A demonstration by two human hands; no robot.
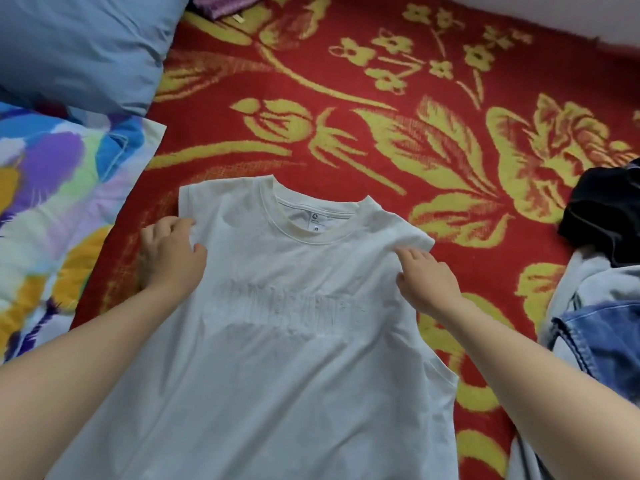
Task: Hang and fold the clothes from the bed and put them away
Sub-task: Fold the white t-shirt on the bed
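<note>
We're smoothing white shirt (294, 341) for folding: left grip (169, 251) pinching armhole edge, right grip (426, 275) apart, flat on shoulder. Next likely: folding sides inward between grips.

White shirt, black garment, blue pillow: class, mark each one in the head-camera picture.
white shirt (277, 358), head view, on the chest fabric.
black garment (602, 216), head view, on its crumpled middle.
blue pillow (79, 46), head view, on its top face.
</note>
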